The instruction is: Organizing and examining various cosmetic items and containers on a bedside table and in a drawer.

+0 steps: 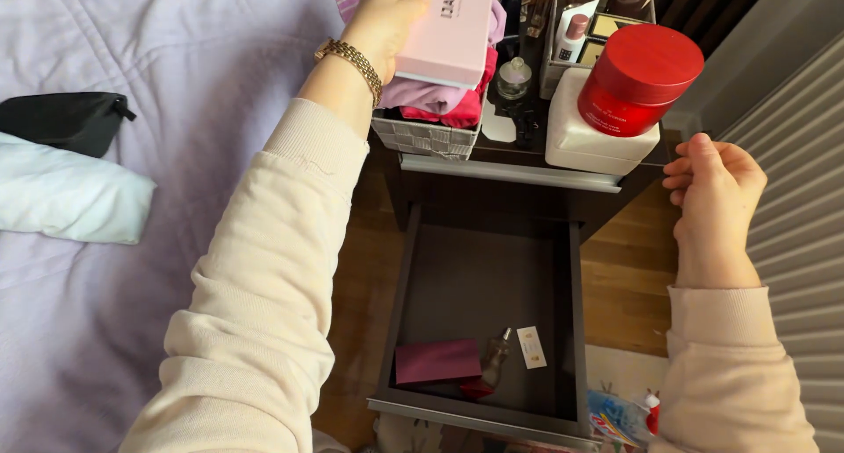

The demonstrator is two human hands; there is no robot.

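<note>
The left hand is closed around the end of a flat pink box, holding it up over a small woven basket stuffed with pink and red cloth. The basket sits on top of a dark nightstand beside the bed. The right hand is loosely curled and holds nothing; its fingertips sit just at the right corner of the nightstand top.

Also crowded on the nightstand top are a white jar with a red round tin resting on it, a small glass bottle and some cosmetics further back.

Below, the drawer is pulled fully out and is nearly bare: only a dark red card or pouch, a little bottle lying on its side and a small white card lie near its front edge. On the bed lie a black pouch and a pale blue pillow.

Judging by this, the sorting is at an early to middle point: the drawer is open with plenty of room, the box is in hand but set down nowhere yet, and the nightstand top remains cluttered
</note>
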